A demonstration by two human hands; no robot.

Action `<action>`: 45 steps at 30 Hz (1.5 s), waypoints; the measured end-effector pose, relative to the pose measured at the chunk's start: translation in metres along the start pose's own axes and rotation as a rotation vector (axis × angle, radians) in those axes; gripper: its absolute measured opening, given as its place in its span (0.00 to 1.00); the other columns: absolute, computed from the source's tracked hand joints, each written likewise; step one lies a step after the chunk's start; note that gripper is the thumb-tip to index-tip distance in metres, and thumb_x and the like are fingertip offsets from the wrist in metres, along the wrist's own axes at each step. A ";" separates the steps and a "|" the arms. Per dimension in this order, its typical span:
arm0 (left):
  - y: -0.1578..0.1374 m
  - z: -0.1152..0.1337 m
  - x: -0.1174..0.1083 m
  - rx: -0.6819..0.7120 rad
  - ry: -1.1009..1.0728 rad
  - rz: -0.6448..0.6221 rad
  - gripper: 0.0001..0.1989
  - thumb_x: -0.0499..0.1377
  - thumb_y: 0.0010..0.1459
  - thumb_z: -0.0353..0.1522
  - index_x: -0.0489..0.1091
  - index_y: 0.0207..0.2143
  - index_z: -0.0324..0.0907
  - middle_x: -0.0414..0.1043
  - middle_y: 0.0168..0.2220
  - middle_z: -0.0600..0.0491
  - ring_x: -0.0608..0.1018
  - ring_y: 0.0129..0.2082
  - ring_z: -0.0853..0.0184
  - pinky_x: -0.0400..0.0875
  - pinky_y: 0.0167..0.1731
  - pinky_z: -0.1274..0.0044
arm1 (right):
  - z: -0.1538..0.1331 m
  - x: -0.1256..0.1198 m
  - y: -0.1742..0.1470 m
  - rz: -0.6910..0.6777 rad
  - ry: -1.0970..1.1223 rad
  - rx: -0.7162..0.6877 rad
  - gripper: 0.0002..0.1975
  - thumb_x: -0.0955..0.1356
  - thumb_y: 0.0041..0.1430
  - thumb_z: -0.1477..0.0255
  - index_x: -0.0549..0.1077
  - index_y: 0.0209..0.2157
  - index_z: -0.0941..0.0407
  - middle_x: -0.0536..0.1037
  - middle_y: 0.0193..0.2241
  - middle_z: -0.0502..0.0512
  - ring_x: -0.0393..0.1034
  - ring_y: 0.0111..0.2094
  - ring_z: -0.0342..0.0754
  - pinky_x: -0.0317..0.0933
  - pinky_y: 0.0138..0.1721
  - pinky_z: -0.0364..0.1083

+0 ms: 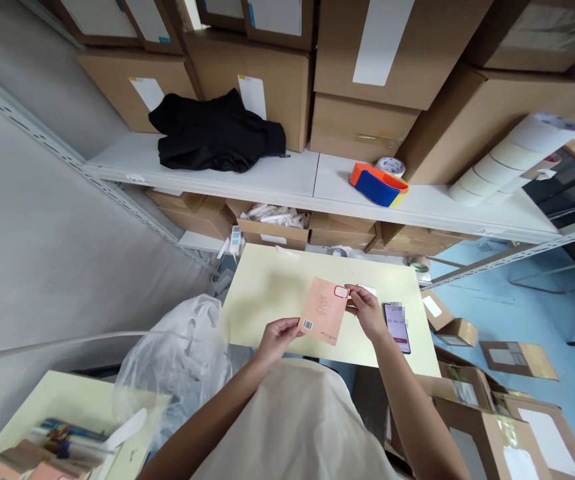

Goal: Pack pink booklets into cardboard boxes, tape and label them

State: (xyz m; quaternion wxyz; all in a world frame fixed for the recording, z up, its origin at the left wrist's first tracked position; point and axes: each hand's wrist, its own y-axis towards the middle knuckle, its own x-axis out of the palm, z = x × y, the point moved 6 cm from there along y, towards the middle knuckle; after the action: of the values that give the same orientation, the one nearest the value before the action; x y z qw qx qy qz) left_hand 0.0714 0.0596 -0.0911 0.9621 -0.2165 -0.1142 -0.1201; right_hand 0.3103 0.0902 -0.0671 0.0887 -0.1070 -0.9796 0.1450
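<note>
Between my two hands I hold a thin pink book (323, 312) above the pale yellow table (252, 287). Its visible face carries small print, a barcode at the lower left and a red-bordered label at the upper right. My left hand (281, 335) pinches the lower left corner. At the upper right corner, beside the label, my right hand (364, 310) grips the edge. A phone (396, 327) with a timer on its screen lies on the table just right of my right hand. Some small white paper shows partly behind that hand.
A shelf (297, 177) behind the table bears cardboard boxes, black clothing (217, 133), a colourful band (377, 185) and tape rolls (512, 160). Clear plastic bagging (182, 347) hangs at the left, above a side table (27, 407) with more pink books. Boxes (487, 427) crowd the lower right.
</note>
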 end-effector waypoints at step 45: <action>0.031 0.005 -0.039 0.147 0.430 0.123 0.25 0.60 0.47 0.30 0.70 0.51 0.46 0.68 0.40 0.51 0.75 0.34 0.69 0.75 0.29 0.77 | 0.049 0.061 -0.023 0.009 -0.091 0.113 0.24 0.67 0.51 0.52 0.73 0.40 0.56 0.76 0.32 0.55 0.72 0.28 0.47 0.70 0.30 0.49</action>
State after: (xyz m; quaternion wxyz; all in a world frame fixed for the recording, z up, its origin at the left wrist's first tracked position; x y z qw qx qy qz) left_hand 0.0424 0.0958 -0.1097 0.9830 -0.1216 0.0985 -0.0957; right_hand 0.2374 0.0696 -0.0975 0.0494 -0.0996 -0.9724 0.2052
